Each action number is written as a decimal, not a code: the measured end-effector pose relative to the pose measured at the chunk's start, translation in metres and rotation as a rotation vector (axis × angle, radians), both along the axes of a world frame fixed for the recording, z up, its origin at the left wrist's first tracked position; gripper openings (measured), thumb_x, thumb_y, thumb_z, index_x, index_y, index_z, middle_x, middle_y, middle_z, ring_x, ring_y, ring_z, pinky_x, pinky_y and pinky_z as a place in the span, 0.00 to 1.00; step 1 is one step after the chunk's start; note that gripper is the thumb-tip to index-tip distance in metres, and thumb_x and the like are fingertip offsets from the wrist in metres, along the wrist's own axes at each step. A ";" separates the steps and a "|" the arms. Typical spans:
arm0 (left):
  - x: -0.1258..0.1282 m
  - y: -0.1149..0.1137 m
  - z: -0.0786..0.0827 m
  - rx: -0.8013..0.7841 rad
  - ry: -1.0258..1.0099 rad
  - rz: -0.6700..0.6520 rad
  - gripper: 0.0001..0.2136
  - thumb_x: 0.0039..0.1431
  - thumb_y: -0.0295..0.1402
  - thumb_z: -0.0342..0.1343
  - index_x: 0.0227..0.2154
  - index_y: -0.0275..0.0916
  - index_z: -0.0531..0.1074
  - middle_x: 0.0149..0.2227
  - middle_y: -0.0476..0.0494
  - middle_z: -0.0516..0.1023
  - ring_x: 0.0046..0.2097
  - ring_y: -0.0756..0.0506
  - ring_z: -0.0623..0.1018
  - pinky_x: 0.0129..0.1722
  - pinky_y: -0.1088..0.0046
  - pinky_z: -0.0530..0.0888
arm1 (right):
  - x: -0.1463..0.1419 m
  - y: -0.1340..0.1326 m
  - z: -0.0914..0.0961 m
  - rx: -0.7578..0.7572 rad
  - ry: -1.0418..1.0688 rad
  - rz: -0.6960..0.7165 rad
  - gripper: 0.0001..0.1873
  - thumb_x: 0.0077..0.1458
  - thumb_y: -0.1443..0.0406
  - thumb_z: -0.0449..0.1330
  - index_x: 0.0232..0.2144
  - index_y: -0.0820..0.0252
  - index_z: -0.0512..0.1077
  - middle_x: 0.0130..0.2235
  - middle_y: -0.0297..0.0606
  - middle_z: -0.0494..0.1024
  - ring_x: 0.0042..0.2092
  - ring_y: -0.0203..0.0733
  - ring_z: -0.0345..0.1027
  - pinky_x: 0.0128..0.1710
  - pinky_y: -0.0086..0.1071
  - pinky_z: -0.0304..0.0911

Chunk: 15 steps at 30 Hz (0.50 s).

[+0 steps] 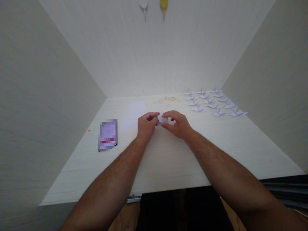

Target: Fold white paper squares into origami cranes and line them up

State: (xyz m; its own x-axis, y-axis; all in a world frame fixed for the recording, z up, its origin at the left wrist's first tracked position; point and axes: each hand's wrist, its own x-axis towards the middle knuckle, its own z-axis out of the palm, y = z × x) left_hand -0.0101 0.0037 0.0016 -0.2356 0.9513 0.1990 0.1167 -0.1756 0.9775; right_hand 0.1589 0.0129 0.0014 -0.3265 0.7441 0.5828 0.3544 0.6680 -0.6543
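Note:
My left hand [146,124] and my right hand [176,124] meet over the middle of the white table [216,150]. Both pinch a small folded piece of white paper [162,119] between fingertips and thumbs, just above the tabletop. The fingers of both hands are curled around the paper, so most of it is hidden. Just behind my left hand lie loose white paper sheets [133,115] flat on the table.
Several folded white paper cranes [211,102] stand in rows at the back right. A blurred-out phone [108,134] lies flat at the left. Pale walls close in the table on three sides. Two hooks [154,6] hang on the back wall.

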 end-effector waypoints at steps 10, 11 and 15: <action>0.002 -0.004 0.001 -0.004 0.148 -0.133 0.14 0.46 0.28 0.57 0.37 0.37 0.81 0.31 0.46 0.83 0.31 0.49 0.78 0.30 0.75 0.72 | 0.004 0.002 0.007 -0.126 -0.096 -0.203 0.11 0.57 0.62 0.57 0.29 0.61 0.77 0.23 0.32 0.74 0.26 0.34 0.64 0.27 0.29 0.55; 0.002 -0.004 0.001 -0.031 0.125 -0.151 0.13 0.46 0.28 0.58 0.36 0.37 0.81 0.31 0.46 0.82 0.31 0.49 0.78 0.31 0.75 0.73 | 0.003 0.002 0.007 -0.165 -0.069 -0.198 0.11 0.56 0.61 0.57 0.28 0.61 0.77 0.23 0.32 0.73 0.25 0.34 0.63 0.26 0.29 0.54; 0.001 -0.003 0.000 -0.123 0.059 -0.159 0.07 0.46 0.32 0.61 0.29 0.36 0.79 0.27 0.47 0.81 0.27 0.49 0.76 0.28 0.75 0.71 | 0.002 0.004 0.007 -0.320 0.021 -0.131 0.12 0.54 0.59 0.58 0.26 0.61 0.74 0.21 0.31 0.71 0.24 0.34 0.63 0.24 0.28 0.54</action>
